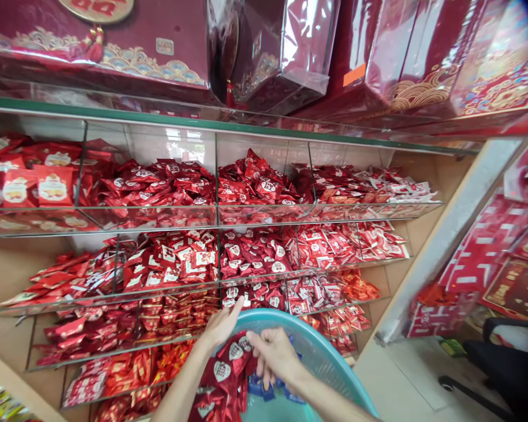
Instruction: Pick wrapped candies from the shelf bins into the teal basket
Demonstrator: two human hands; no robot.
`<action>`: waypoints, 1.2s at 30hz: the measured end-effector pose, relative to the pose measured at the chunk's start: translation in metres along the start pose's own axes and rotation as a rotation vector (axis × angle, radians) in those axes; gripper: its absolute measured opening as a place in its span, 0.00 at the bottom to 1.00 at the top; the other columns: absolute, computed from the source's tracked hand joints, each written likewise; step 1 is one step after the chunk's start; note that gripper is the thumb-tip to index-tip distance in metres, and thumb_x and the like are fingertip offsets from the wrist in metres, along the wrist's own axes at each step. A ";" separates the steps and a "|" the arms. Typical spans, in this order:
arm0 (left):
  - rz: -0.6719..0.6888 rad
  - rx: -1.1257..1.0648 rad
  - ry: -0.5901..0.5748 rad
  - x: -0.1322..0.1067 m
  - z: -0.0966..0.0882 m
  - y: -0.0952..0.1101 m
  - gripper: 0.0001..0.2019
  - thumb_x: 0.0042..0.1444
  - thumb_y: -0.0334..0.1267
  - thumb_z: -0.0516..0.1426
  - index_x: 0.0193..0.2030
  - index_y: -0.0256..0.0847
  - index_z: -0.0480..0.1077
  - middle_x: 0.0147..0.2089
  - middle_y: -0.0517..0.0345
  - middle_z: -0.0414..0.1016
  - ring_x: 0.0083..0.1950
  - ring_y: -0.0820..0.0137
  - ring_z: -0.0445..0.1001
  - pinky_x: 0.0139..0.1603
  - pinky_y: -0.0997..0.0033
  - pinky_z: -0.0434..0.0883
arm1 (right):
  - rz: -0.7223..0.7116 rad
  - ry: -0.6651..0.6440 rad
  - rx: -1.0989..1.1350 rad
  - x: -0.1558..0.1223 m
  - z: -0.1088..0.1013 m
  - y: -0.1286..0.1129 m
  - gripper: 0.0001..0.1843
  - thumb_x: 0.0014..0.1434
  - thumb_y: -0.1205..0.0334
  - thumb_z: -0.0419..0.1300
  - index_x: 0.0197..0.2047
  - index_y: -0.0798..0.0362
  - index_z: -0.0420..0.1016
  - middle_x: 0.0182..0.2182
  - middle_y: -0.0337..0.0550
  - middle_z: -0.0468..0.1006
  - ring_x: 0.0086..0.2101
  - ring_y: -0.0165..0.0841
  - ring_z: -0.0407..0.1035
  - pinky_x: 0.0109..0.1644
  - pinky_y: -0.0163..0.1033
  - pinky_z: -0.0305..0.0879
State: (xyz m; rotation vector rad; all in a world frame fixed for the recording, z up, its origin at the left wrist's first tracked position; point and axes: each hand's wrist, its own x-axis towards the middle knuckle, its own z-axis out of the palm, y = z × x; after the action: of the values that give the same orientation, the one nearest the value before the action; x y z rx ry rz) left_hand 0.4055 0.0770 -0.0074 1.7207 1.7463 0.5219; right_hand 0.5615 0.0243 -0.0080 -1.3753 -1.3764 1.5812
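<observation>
A light blue plastic basin [330,363] is held low in front of the shelves, with dark red snack packets [222,375] and a few blue ones [264,390] inside. My left hand [222,325] rests on the basin's far rim with its fingers stretched out and touches the red packets. My right hand [275,354] reaches down into the basin, fingers curled among the red and blue packets; what it grips, if anything, is hidden.
Glass-fronted shelves [215,217] hold several bins heaped with red wrapped snacks [255,187]. Large red gift boxes [114,41] stand on the top glass shelf. Another rack of red goods [488,258] is at the right, with a black chair [506,363] on the floor.
</observation>
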 end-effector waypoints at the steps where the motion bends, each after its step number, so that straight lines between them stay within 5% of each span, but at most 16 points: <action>1: -0.002 -0.004 -0.005 0.001 0.001 -0.001 0.38 0.50 0.66 0.35 0.36 0.39 0.74 0.45 0.46 0.75 0.52 0.52 0.68 0.53 0.58 0.59 | -0.069 0.027 -0.044 0.001 -0.005 -0.014 0.26 0.48 0.37 0.53 0.20 0.53 0.61 0.09 0.36 0.67 0.08 0.24 0.57 0.09 0.27 0.44; 5: 0.016 -0.018 -0.011 0.004 0.004 -0.001 0.38 0.50 0.66 0.35 0.42 0.39 0.73 0.49 0.48 0.73 0.56 0.53 0.64 0.56 0.59 0.56 | -0.496 0.253 -0.274 0.020 -0.025 -0.076 0.20 0.54 0.46 0.52 0.22 0.53 0.62 0.13 0.34 0.69 0.12 0.24 0.60 0.17 0.30 0.53; 9: -0.010 -0.025 0.004 0.001 0.001 0.004 0.40 0.49 0.67 0.34 0.48 0.37 0.70 0.54 0.45 0.68 0.60 0.54 0.60 0.58 0.60 0.54 | -0.837 0.363 -0.647 0.058 -0.035 -0.126 0.06 0.56 0.64 0.52 0.37 0.52 0.68 0.28 0.38 0.74 0.29 0.28 0.68 0.35 0.33 0.63; 11: -0.030 -0.022 0.008 -0.001 -0.001 0.004 0.41 0.49 0.68 0.34 0.46 0.37 0.71 0.53 0.44 0.69 0.59 0.53 0.61 0.58 0.60 0.55 | -0.921 0.319 -0.849 0.076 -0.036 -0.143 0.16 0.53 0.72 0.51 0.45 0.51 0.67 0.40 0.42 0.72 0.40 0.31 0.66 0.44 0.35 0.61; 14: -0.050 -0.004 0.013 -0.002 -0.004 -0.002 0.38 0.49 0.67 0.34 0.39 0.39 0.73 0.49 0.45 0.72 0.55 0.53 0.65 0.55 0.60 0.58 | -0.934 0.187 -1.128 0.095 -0.033 -0.159 0.28 0.49 0.79 0.50 0.53 0.49 0.62 0.50 0.45 0.65 0.49 0.34 0.60 0.49 0.39 0.58; 19: -0.077 0.019 0.038 0.003 -0.006 -0.015 0.35 0.49 0.66 0.36 0.36 0.40 0.72 0.46 0.48 0.74 0.53 0.53 0.66 0.53 0.59 0.60 | -0.783 0.086 -1.361 0.112 -0.029 -0.172 0.34 0.47 0.75 0.56 0.58 0.47 0.57 0.52 0.50 0.60 0.51 0.41 0.57 0.50 0.45 0.57; 28: -0.086 0.023 0.051 0.004 -0.011 -0.017 0.33 0.50 0.65 0.35 0.29 0.41 0.69 0.39 0.49 0.75 0.48 0.55 0.69 0.49 0.60 0.62 | -0.847 0.042 -1.554 0.122 -0.024 -0.183 0.27 0.49 0.75 0.54 0.53 0.47 0.64 0.50 0.50 0.62 0.52 0.42 0.56 0.52 0.49 0.54; 36: -0.088 -0.012 0.045 0.005 -0.013 -0.015 0.34 0.50 0.66 0.36 0.36 0.42 0.71 0.46 0.49 0.74 0.53 0.54 0.67 0.52 0.59 0.60 | -1.041 0.128 -1.380 0.121 -0.038 -0.176 0.14 0.47 0.71 0.60 0.39 0.52 0.67 0.44 0.45 0.67 0.47 0.38 0.58 0.49 0.43 0.53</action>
State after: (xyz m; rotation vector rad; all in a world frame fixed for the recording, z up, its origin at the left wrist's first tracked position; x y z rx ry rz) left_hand 0.3860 0.0826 -0.0084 1.6273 1.8377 0.5340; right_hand 0.5359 0.1929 0.1262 -0.9038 -2.5933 -0.2833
